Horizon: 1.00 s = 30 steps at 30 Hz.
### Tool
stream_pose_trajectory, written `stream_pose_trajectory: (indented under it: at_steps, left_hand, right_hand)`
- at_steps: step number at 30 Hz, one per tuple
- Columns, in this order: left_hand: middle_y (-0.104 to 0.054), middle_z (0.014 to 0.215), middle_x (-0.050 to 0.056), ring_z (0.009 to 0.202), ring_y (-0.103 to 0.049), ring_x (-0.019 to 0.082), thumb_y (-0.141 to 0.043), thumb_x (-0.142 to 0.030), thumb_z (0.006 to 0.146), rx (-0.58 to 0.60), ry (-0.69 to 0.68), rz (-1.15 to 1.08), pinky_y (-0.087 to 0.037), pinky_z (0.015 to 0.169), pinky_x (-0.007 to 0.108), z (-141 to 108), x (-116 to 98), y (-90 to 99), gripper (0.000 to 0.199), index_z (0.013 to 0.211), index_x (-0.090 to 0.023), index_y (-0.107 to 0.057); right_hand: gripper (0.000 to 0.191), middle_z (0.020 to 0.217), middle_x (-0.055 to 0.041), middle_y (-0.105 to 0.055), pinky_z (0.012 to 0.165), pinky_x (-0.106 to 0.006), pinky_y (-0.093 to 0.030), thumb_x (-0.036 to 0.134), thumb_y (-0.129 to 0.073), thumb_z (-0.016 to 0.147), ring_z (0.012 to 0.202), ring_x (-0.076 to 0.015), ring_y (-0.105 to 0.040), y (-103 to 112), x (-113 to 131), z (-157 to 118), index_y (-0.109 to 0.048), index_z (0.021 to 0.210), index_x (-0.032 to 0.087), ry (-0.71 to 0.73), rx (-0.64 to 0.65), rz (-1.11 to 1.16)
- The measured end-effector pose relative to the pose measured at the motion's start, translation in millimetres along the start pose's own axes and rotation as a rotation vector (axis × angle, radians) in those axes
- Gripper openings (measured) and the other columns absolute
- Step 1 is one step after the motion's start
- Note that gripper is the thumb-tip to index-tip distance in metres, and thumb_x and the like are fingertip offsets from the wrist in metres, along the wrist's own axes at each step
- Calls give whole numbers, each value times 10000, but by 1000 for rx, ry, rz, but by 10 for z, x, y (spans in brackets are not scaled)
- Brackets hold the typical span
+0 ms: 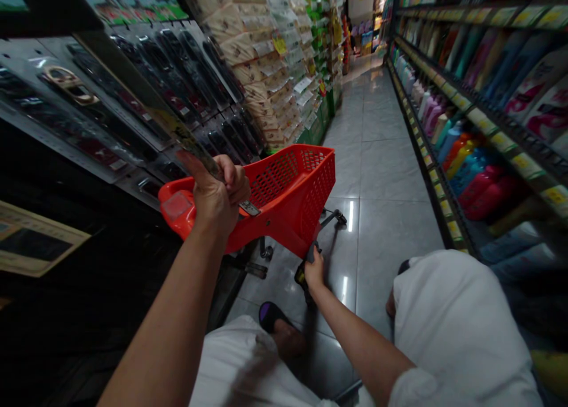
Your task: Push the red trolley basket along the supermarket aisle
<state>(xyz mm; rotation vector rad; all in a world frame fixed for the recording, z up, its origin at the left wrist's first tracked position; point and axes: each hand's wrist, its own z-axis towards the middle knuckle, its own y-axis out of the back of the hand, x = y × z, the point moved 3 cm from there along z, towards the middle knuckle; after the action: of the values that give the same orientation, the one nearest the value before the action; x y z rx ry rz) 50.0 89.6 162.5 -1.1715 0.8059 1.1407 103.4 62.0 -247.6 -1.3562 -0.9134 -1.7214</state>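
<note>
My left hand (219, 188) is closed around a long, flat, dark strip (155, 108), which slants up to the left past hanging packages. Just behind that hand stands a red plastic shopping cart (288, 220) with a perforated basket. Low beside the cart's lower end, my right hand (315, 269) has its fingers wrapped round a dark grip-like object (303, 272) with a bit of yellow on it. What exactly this object is, and whether it joins the cart, is too dark to tell. A small marked piece (249, 207) shows right of my left hand.
Packaged belts (177, 64) hang at the left, beside stacked beige packs (261, 70). Shelves of bottles (479, 182) line the right side. Grey floor tiles (384, 158) run down the aisle. My knees in white trousers (452, 318) and a dark slipper (267, 316) are below.
</note>
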Motion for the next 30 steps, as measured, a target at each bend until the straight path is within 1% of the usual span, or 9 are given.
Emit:
stream_pose_trajectory:
  at_steps: [2,4,8,13,16,19,22,26,30]
  left_hand:
    - [-224,409,-45,337,-138,69,-387,-778,853,19,-11,9,-41,374,262,-3,-2,0,669,501,-211,-336]
    - [-217,406,-47,339,-136,66,-385,-784,848,36,-23,19,-44,370,257,-12,-13,-10,681,492,-205,-337]
    - [-210,408,-51,339,-145,54,-381,-811,820,56,-19,36,-55,367,236,-40,-42,-38,710,476,-191,-336]
    - [-223,419,-59,338,-147,50,-378,-832,795,41,-3,26,-66,365,221,-66,-49,-35,711,489,-193,-327]
    - [-227,424,-62,342,-143,52,-372,-846,783,56,-21,30,-70,364,219,-70,-45,-20,713,496,-196,-330]
    - [-223,417,-60,340,-146,53,-372,-848,785,76,-37,40,-75,363,224,-67,-44,-4,719,488,-195,-327]
    - [-221,407,-62,334,-149,51,-369,-850,785,98,-46,51,-82,361,223,-63,-44,7,724,483,-193,-331]
    - [-237,407,-69,328,-159,47,-390,-874,745,127,-88,73,-93,351,211,-57,-41,22,729,493,-191,-351]
    - [-250,410,-75,326,-164,44,-442,-902,672,176,-147,98,-100,336,208,-46,-39,31,735,497,-192,-365]
  right_hand:
    - [657,1065,-164,-593,988,-510,-483,119,-441,704,1071,-282,-623,-37,121,-14,-565,1346,52,-178,-58,7]
    - [679,1178,-180,-550,1083,-518,-406,99,-442,705,1208,-284,-557,-49,375,-11,-550,1376,78,-226,-52,52]
    - [703,1313,-145,-495,1161,-455,-335,57,-433,744,1338,-237,-462,57,1154,65,-515,1434,169,-63,11,172]
    - [726,1362,-102,-505,1132,-374,-395,43,-448,801,1337,-209,-477,243,2184,230,-436,1498,247,164,125,269]
    - [762,1416,-80,-489,1133,-397,-394,3,-440,787,1332,-225,-467,336,2591,286,-438,1497,280,328,148,199]
    - [801,1476,-61,-470,1086,-434,-428,-41,-438,737,1241,-260,-488,403,2718,298,-488,1466,289,467,207,9]
    - [793,1500,-54,-471,1018,-439,-463,-55,-435,735,1099,-271,-502,451,2638,363,-518,1444,292,528,235,-169]
    - [810,1497,-21,-489,991,-413,-462,-64,-431,727,1033,-256,-512,464,2511,570,-525,1428,331,505,199,-203]
    - [819,1530,-35,-455,1015,-389,-435,-57,-407,715,1123,-243,-530,421,2532,600,-494,1453,288,447,194,-136]
